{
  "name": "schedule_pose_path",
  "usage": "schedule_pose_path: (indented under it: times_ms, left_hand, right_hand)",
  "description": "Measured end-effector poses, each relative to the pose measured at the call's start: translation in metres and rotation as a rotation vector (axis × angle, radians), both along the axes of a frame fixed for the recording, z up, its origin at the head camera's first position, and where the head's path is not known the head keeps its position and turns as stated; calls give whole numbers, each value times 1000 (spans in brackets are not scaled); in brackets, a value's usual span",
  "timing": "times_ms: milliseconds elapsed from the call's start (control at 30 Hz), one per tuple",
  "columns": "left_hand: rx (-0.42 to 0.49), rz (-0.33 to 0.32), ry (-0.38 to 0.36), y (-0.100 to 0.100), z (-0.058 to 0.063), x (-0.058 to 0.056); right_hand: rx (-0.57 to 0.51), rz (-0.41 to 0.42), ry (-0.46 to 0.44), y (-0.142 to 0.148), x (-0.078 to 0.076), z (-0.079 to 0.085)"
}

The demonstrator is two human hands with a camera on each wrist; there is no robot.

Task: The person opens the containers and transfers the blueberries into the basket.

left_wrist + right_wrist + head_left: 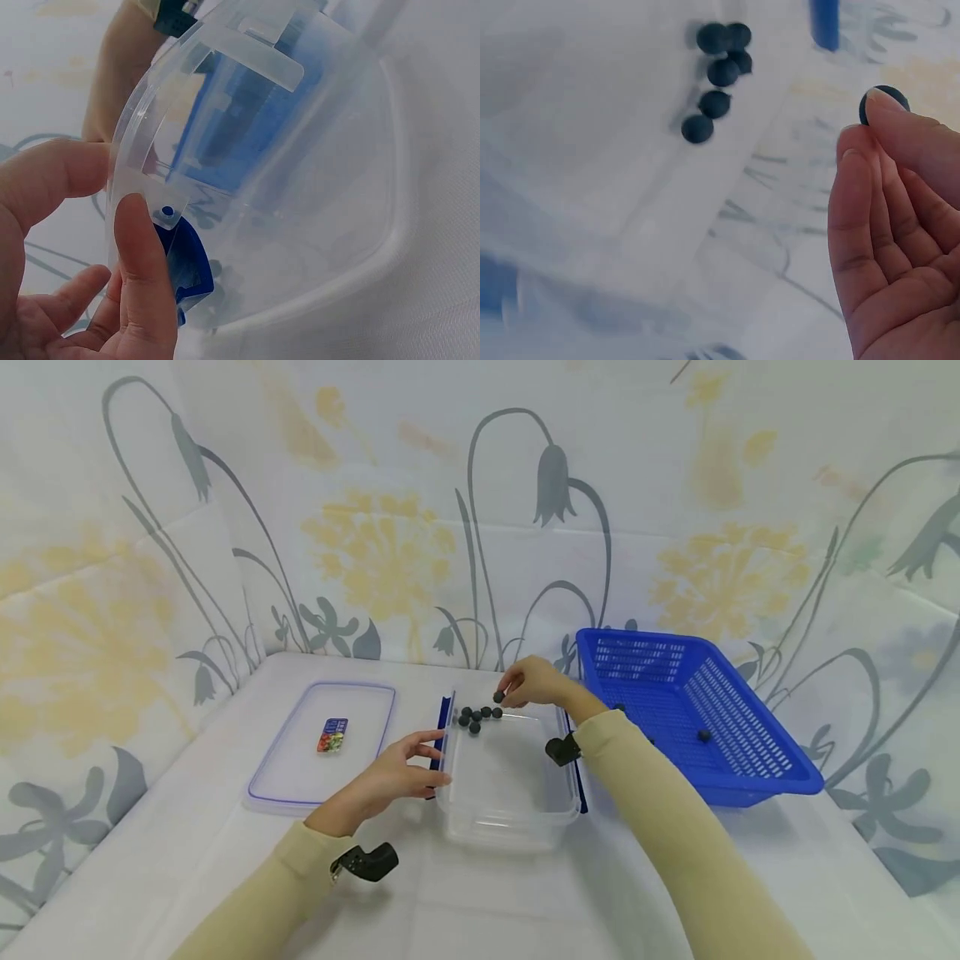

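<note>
A clear plastic container (517, 768) with blue side latches stands in front of me. At its left side my left hand (401, 768) touches the rim and wall with thumb and fingers, beside a blue latch (184, 259). Over the far part of the container, my right hand (532, 683) pinches a small dark blueberry-like ball (885, 103) between thumb and fingertips. Several more such balls (715, 103) lie clustered in the container's far left corner.
To the right stands a blue perforated basket (652, 693) with a few dark balls (703, 736) in it. A clear lid (300, 777) with a violet-blue edge and a printed label (332, 736) lies on the table at left. Floral cloth hangs behind.
</note>
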State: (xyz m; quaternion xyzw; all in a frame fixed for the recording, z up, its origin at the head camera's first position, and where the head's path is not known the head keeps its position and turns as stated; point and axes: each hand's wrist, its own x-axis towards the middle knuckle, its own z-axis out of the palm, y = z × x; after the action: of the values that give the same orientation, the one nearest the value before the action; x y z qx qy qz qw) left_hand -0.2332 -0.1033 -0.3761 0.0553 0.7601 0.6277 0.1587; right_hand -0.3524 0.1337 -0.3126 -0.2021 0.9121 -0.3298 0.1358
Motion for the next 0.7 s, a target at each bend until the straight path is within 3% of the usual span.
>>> schedule_pose_path:
  times_ms: [200,700]
  left_hand:
    - [-2,-2,2,-1,0,-1]
    - [-14,4,3,-1,0,0]
  right_hand:
    - [4,-49,58,34,4,23]
    - [-25,-163,112,129,21,39]
